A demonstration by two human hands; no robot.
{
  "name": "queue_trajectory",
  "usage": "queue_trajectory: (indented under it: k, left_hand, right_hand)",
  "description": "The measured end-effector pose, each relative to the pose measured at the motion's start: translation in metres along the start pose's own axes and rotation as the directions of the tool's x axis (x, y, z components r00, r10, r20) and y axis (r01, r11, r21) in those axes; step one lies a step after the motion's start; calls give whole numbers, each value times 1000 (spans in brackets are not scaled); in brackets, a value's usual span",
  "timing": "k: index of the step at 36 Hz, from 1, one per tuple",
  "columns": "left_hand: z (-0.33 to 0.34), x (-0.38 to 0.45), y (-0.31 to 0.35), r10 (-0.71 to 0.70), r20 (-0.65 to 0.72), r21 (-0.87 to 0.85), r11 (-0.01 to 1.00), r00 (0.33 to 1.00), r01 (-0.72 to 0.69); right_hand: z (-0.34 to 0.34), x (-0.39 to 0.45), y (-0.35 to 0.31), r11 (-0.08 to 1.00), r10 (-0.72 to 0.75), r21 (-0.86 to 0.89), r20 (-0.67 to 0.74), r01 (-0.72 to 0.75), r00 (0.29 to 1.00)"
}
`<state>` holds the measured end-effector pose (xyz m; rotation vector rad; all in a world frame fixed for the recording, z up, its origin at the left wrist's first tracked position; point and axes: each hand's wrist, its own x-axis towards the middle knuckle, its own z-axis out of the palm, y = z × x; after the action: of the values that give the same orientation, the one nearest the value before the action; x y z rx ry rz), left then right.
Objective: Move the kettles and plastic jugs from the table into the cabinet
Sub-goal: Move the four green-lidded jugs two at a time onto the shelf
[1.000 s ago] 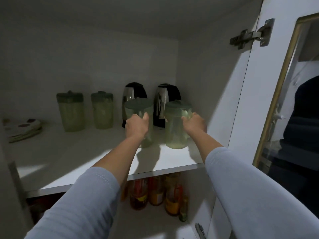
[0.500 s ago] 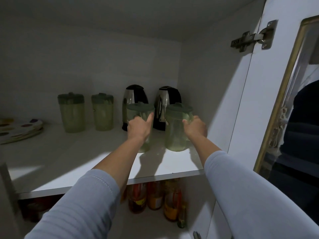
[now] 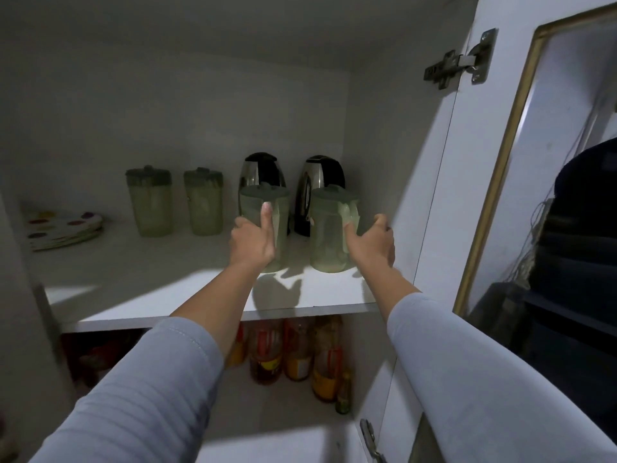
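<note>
The open white cabinet (image 3: 384,135) frames everything, its white shelf board (image 3: 167,289) serving as the landmark. Below the shelf stand several bottles of amber liquid (image 3: 297,352). At the back of the shelf, right of centre, two black and steel electric kettles (image 3: 263,175) stand side by side. Left of them, also on the shelf, two pale green plastic jugs with dark green lids (image 3: 150,202) stand upright, and at the shelf's far left lies a stack of spotted plates (image 3: 63,228). Nearer the shelf's front edge, before the kettles, stand two more green-lidded plastic jugs: the left front jug (image 3: 278,208) and the right front jug (image 3: 329,235). The left hand (image 3: 253,242) keeps a grip round the left front jug, thumb upright against its side. The right hand (image 3: 370,245) has a grip curled round the right front jug's handle side.
</note>
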<state>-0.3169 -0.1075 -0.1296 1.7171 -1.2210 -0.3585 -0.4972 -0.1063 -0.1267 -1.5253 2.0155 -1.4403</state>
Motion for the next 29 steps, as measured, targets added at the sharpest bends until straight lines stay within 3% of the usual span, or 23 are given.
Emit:
queue_trajectory:
  k: [7,16,29]
  left_hand:
    - [-26,-38,-34,-32,-116,24,999,993,35]
    - [-83,-93,-103,-139,-274,47,986,952,157]
    - [-233,-148,-191,-248,-505,53,947,827,317]
  right_hand:
    - [8,-52,10,975,-180,143,76,168,981]
    - [41,-135,1,947,-291,223,284,232,914]
    - [98,-272,-76,884,-449,381,538,269,713]
